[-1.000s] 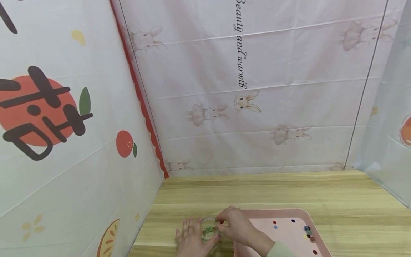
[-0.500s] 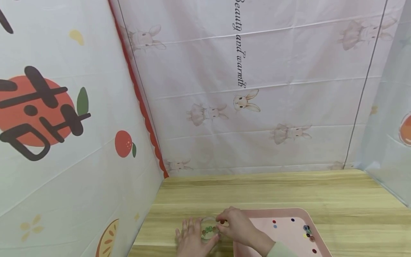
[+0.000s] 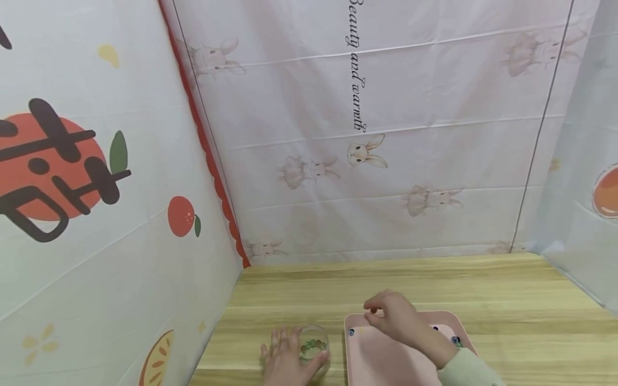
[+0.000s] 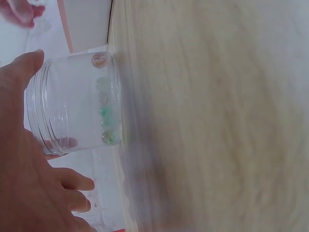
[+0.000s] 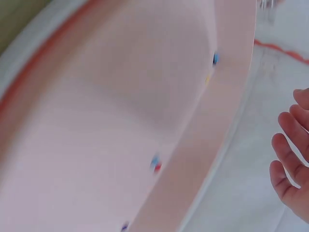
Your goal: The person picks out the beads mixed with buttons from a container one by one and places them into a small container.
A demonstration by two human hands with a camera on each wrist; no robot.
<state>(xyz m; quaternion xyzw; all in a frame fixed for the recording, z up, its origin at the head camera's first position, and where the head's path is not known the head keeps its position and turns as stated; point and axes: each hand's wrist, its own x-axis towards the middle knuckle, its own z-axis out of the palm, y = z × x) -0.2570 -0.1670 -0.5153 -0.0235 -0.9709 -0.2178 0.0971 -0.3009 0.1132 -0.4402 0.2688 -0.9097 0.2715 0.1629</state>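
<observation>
A clear screw-neck jar (image 4: 79,101) stands upright on the table with several green and brown glassy beads (image 3: 314,346) at its bottom. My left hand (image 3: 287,359) holds it at the rim, thumb on one side and fingers round the other. Above the back left part of a pink tray (image 3: 348,354), my right hand (image 3: 396,321) hangs with loosely bent fingers. In the right wrist view its fingers (image 5: 292,150) are spread apart and no bead shows between them. A small dark reddish spot shows behind the thumb in the head view.
Loose beads lie in the tray: a blue one (image 3: 351,332) near the left wall, others (image 3: 456,341) toward the right, partly behind the right forearm. A wood-grain table (image 3: 289,289) lies beneath. Printed cloth curtains (image 3: 299,134) stand behind and at both sides.
My right hand has left the jar's side and moved right and up, over the tray. The left hand has stayed at the jar. The camera has turned slightly right.
</observation>
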